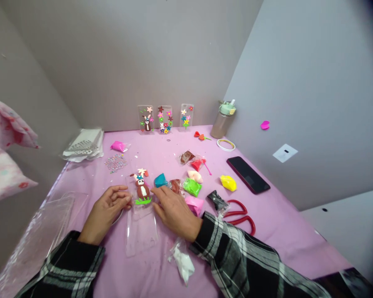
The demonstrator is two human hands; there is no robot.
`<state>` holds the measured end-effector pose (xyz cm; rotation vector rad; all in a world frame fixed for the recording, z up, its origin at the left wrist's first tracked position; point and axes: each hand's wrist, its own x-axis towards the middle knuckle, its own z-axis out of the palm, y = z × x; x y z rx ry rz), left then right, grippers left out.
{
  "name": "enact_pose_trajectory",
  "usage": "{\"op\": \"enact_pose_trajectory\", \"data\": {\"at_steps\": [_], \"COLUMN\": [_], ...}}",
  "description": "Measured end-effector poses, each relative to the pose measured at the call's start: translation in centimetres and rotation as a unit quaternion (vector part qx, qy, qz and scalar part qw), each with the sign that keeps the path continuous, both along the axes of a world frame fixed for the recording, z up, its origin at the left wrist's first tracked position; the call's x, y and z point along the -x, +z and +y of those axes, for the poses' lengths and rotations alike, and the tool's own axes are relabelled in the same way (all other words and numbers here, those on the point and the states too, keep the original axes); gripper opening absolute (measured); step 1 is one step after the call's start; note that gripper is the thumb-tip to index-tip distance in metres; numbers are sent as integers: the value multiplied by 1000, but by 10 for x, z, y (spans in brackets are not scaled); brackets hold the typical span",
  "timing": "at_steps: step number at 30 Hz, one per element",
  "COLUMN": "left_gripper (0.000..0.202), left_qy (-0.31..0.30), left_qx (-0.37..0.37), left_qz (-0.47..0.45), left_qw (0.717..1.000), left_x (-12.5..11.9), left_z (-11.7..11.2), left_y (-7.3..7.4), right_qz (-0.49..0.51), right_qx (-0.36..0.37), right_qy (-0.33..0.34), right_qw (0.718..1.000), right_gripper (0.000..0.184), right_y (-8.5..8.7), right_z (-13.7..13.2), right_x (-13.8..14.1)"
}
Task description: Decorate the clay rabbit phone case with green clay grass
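A clear phone case (142,229) lies on the pink table (276,223) in front of me. On its upper part sits a brown clay bunny (142,189) with green grass and a cream flower. My left hand (107,209) rests at the case's left edge, its fingers curled and touching beside the bunny. At the case's right edge lies my right hand (174,211), palm down, fingers stretched toward the bunny. Neither hand lifts anything.
Small clay bags lie right of the case: teal (160,180), green (192,187), pink (194,205), yellow (228,183), black (218,201), white (183,260). Red scissors (242,215), a black phone (248,174), a bottle (223,120). Three decorated cases (164,119) lean on the wall. Rhinestones (115,162) at left.
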<state>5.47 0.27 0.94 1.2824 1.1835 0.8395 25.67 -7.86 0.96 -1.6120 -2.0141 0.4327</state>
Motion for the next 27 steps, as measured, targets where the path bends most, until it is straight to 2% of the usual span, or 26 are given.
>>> {"op": "enact_pose_trajectory", "data": {"at_steps": [3,6,9,12,21,27], "left_gripper": [67,68,61,54,42,40], "left_qy": [0,-10,-35,-55,-78,-91], "left_qx": [17,32,44,49,42,24], "left_qz": [-28,-46,-58,-60,-82,-85], "left_qw": [999,998,997,995,993,992], "left_x": [1,3,4,5,5,5], "left_z": [0,0,-2,-5,-9,-7], "left_y": [-4,-6,-2,3,14,8], "right_qz": [40,129,255,343,463,489], "right_qx": [-5,-17,6,51,123,126], "right_qy": [-6,-34,-56,-43,-6,11], "right_qw": [999,991,965,937,878,863], "right_gripper": [33,33,27,22,30,31], "right_y": [-1,-1,2,5,-4,0], "right_z": [1,3,5,9,20,19], "right_x": [0,-1,-4,-7,-9,-6]}}
